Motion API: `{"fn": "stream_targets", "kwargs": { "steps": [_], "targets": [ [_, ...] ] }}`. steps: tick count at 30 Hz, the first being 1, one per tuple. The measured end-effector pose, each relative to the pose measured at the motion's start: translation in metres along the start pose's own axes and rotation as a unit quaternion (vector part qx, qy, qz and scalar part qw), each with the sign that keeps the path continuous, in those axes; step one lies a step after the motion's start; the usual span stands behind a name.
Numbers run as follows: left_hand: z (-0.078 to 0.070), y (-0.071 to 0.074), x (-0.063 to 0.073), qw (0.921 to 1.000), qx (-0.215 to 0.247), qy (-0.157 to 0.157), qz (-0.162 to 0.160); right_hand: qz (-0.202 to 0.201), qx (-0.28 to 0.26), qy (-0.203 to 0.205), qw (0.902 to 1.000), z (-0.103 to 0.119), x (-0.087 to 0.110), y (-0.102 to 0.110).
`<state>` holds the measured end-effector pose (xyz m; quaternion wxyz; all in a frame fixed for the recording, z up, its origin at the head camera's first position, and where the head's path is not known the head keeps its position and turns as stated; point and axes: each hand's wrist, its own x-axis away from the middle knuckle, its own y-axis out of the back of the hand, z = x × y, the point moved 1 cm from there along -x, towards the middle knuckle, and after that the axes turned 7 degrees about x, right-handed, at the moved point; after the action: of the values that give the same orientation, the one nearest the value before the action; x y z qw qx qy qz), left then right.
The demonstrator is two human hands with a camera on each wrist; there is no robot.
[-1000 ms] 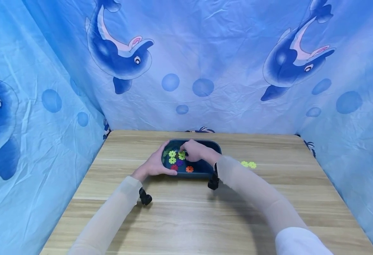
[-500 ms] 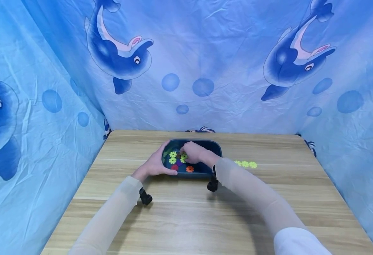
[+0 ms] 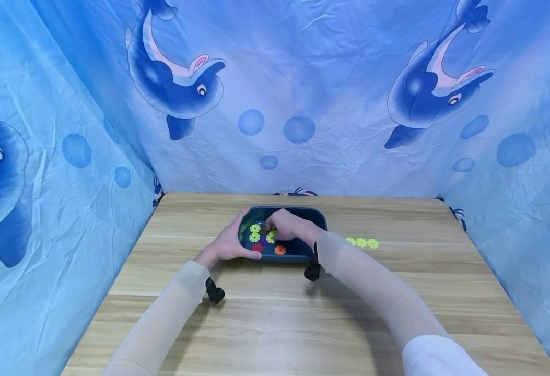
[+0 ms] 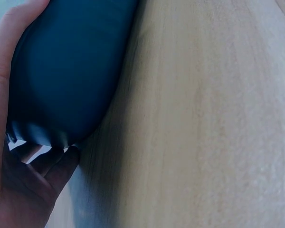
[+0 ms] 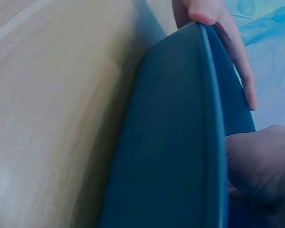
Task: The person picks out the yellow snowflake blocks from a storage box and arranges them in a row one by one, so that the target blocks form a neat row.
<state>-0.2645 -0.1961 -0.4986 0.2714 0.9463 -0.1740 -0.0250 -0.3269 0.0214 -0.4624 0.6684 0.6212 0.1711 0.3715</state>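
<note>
My left hand [image 3: 230, 240] grips the left end of a dark blue plastic bin [image 3: 298, 257], its thumb along the front rim and the other fingers round the far-left side. My right hand [image 3: 288, 224] reaches down into the bin with curled fingers. Thumb and index finger pinch a yellow-green flower-shaped disc [image 3: 273, 233], partly hidden by them. Another yellow-green disc lies right below it, and two more [image 3: 255, 233] lie to the left. Red [image 3: 257, 247], purple [image 3: 264, 241] and orange [image 3: 280, 250] discs lie near the front wall. In the right wrist view, the bin's wall hides my right fingertips.
Three yellow-green discs [image 3: 361, 242] lie in a row on the wooden table [image 3: 265, 324], right of the bin, close behind my right forearm. Blue dolphin-print cloth [image 3: 331, 167] hangs at the back and both sides. A small black camera sits at each wrist.
The right fingers have shifted slightly inside the bin, moving the yellow-green discs beneath them a little right and nearer. A third disc on the table has come out from behind my right forearm.
</note>
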Motion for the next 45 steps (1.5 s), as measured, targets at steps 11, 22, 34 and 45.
{"fn": "stream_targets", "kwargs": {
  "steps": [11,22,34,45],
  "targets": [
    [-0.001,-0.001,-0.001,1.0,-0.004,0.002,0.0,0.0,-0.03,-0.016,0.9994,-0.002,0.002,0.002],
    [0.0,-0.003,0.0,1.0,-0.003,0.004,0.004,-0.025,-0.026,-0.013,0.9993,-0.006,0.003,-0.003],
    [-0.003,-0.002,0.0,1.0,-0.001,0.009,-0.003,-0.072,-0.029,0.03,0.9965,-0.017,0.026,0.026],
    [-0.004,-0.002,0.001,0.9998,-0.003,0.016,-0.008,-0.136,-0.001,0.057,0.9891,-0.051,0.066,0.038]
  ]
}}
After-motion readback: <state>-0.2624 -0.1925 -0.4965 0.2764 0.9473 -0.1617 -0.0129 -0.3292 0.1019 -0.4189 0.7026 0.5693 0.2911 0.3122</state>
